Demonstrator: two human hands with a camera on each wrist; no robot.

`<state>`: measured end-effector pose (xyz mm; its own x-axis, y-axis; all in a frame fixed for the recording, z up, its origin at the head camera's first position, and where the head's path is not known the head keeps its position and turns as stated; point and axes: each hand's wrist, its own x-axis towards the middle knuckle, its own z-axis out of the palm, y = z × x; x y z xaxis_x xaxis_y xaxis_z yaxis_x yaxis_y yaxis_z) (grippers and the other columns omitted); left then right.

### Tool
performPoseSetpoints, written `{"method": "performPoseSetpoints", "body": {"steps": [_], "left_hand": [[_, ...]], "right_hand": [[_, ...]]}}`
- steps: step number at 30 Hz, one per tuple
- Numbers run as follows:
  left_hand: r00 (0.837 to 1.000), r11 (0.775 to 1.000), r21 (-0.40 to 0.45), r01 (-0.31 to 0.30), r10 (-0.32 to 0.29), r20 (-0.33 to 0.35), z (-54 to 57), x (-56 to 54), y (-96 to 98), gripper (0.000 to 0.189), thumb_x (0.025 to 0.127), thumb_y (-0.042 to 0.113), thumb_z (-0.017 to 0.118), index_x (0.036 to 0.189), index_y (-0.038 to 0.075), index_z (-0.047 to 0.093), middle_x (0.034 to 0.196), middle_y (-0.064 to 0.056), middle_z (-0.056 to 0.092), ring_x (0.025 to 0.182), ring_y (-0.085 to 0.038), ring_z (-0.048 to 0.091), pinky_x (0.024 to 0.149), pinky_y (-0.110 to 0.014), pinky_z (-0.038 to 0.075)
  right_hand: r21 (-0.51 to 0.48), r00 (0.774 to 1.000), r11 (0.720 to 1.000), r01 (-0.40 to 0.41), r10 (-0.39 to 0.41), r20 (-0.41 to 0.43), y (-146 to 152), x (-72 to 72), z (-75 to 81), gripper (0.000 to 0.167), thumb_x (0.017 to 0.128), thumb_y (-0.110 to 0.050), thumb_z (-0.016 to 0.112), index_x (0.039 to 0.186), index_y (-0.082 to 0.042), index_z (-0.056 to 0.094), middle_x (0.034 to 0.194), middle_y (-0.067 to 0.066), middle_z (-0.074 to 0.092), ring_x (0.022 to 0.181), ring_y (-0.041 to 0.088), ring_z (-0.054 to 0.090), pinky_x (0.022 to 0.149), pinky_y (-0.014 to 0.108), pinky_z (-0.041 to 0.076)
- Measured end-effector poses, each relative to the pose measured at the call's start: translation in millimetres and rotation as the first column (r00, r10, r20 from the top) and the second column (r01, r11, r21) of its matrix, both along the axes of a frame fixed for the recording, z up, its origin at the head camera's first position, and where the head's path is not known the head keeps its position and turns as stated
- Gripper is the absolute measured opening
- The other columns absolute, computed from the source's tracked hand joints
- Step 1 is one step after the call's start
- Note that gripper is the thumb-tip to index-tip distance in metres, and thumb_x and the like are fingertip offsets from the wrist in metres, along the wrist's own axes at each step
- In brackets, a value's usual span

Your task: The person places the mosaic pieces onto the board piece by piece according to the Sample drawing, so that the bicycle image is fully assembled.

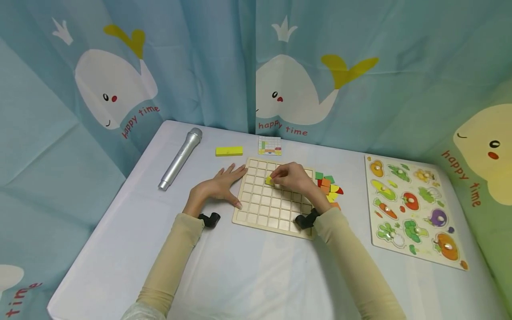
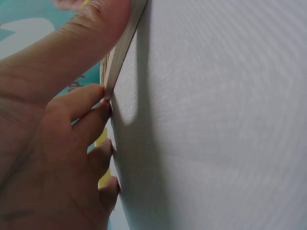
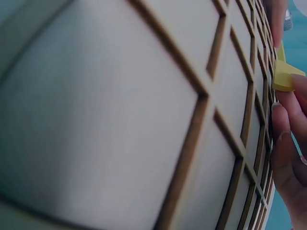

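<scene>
A wooden grid board (image 1: 260,209) lies on the table with rows of square cells. My right hand (image 1: 294,178) is over its upper middle and pinches a small yellow block (image 1: 269,180), which sits low at the grid. In the right wrist view the yellow block (image 3: 284,76) shows between the fingertips, close to the board's surface. With fingers spread, my left hand (image 1: 222,184) rests at the board's left edge. The left wrist view shows the left hand's (image 2: 62,134) thumb and fingertips touching the board's side (image 2: 117,62) and the table.
Colored blocks (image 1: 330,189) in green, orange, red and yellow lie right of the board. Behind it are a pattern card (image 1: 270,146) and a long yellow block (image 1: 229,151). A silver microphone (image 1: 181,159) lies left; a vegetable puzzle board (image 1: 412,213) lies far right.
</scene>
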<state>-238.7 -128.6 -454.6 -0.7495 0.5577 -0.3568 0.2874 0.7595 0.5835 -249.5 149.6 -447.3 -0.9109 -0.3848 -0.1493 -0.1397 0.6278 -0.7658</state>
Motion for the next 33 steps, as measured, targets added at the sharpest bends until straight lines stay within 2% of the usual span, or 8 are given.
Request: {"method": "performPoseSetpoints", "body": {"steps": [9,17,23,29,33], "left_hand": [[1.0,1.0,-0.009,0.004,-0.004,0.002,0.5,0.5,0.2,0.122,0.076,0.035,0.092,0.167,0.014,0.014,0.175,-0.003,0.003,0.161,-0.028,-0.011,0.13,-0.05,-0.007],[1.0,1.0,0.003,0.0,0.0,0.009,1.6,0.1,0.0,0.122,0.075,0.033,0.092,0.167,0.013,0.013,0.175,-0.004,0.003,0.161,-0.028,-0.011,0.13,-0.049,-0.008],[1.0,1.0,0.01,0.002,-0.002,0.008,1.9,0.0,0.5,0.122,0.075,0.032,0.093,0.167,0.013,0.013,0.175,-0.004,0.003,0.161,-0.028,-0.011,0.13,-0.05,-0.008],[1.0,1.0,0.009,-0.01,0.01,0.011,1.8,1.1,0.8,0.122,0.075,0.031,0.093,0.167,0.014,0.014,0.175,-0.003,0.002,0.161,-0.028,-0.011,0.13,-0.049,-0.008],[1.0,1.0,0.007,-0.015,0.015,0.011,1.0,1.1,0.8,0.122,0.075,0.032,0.093,0.167,0.014,0.014,0.175,-0.002,0.003,0.161,-0.027,-0.011,0.13,-0.049,-0.007]], "right_hand": [[0.043,0.999,0.999,-0.023,0.025,-0.048,-6.2,-1.4,-5.2,0.012,0.094,-0.012,0.074,0.101,-0.004,0.08,0.093,0.01,0.078,0.079,0.018,0.071,0.068,0.028,0.056],[0.095,0.987,0.994,-0.057,0.07,-0.143,-9.0,-0.1,-3.3,0.015,0.096,-0.011,0.072,0.103,-0.001,0.081,0.101,0.015,0.079,0.088,0.026,0.073,0.075,0.036,0.06],[0.116,0.989,0.993,-0.036,0.052,-0.137,-11.3,0.2,-3.6,0.015,0.096,-0.01,0.072,0.103,-0.001,0.081,0.102,0.016,0.079,0.088,0.026,0.073,0.073,0.035,0.059],[0.106,0.993,0.994,-0.015,0.028,-0.119,-10.1,2.5,-3.0,0.014,0.096,-0.012,0.073,0.103,-0.003,0.081,0.102,0.013,0.079,0.092,0.026,0.073,0.08,0.038,0.061],[0.103,0.989,0.995,-0.01,0.025,-0.144,-3.3,6.4,0.6,0.014,0.095,-0.012,0.073,0.104,-0.005,0.081,0.102,0.011,0.079,0.091,0.025,0.072,0.084,0.04,0.06]]}}
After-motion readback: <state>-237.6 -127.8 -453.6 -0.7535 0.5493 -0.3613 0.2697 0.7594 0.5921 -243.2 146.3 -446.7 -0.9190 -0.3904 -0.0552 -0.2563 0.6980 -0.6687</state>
